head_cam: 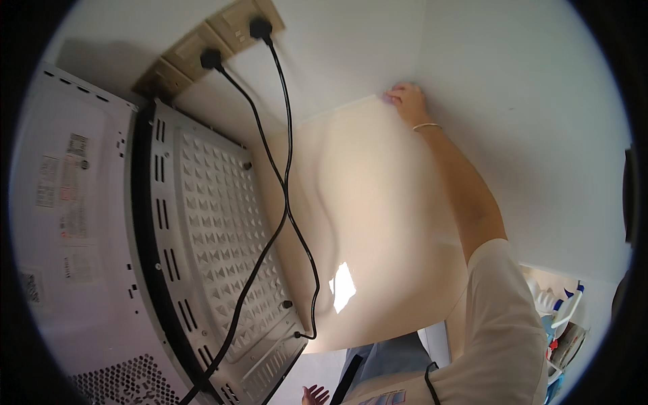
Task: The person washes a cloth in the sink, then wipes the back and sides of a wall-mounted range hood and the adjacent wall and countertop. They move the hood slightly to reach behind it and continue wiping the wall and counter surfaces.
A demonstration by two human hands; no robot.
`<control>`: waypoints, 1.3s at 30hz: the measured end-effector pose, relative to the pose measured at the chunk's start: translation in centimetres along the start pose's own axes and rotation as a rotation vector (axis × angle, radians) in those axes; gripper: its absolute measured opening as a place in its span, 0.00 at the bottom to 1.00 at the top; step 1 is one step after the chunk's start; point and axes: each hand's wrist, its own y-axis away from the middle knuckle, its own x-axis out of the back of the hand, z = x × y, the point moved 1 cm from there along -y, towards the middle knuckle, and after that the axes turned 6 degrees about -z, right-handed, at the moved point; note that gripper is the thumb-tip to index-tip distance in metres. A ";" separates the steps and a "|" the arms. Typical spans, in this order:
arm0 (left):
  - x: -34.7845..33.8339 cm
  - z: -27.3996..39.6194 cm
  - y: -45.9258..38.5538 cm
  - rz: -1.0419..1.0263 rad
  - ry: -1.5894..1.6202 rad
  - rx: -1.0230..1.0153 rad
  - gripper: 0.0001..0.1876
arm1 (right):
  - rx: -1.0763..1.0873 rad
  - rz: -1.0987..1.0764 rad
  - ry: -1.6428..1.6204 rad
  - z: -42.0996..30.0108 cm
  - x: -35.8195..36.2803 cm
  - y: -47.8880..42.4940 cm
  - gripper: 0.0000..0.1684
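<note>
My right hand [407, 104] reaches up to the corner where the white walls meet the back edge of a cream countertop [374, 202]. Its fingers are bent over a small purplish thing [388, 97], too blurred to name, pressed at that edge. A thin bracelet circles the wrist. At the bottom, my left hand [315, 395] shows only in part, fingers spread and holding nothing. Left of the countertop stands a metal-backed appliance [223, 228] with a studded panel. Two black power cords [286, 192] cross in front of it.
Black plugs [260, 28] sit in wall sockets [195, 45] at the upper left. A white appliance casing [96, 202] with labels and vent holes fills the far left. Bottles [547, 301] and other items are held in a rack [572, 309] at the lower right. A bright light patch lies on the countertop.
</note>
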 end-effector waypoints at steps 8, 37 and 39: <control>2.7 -1.2 -2.8 0.052 -0.065 -0.042 0.41 | 0.157 -0.218 -0.202 -1.9 4.4 9.3 0.15; -0.7 -0.7 0.4 0.087 0.042 -0.001 0.41 | -0.044 0.030 -0.140 -0.7 -0.9 1.3 0.20; 0.1 -1.3 0.2 0.097 0.057 0.016 0.41 | 0.104 -0.089 -0.145 -2.0 -2.5 2.9 0.22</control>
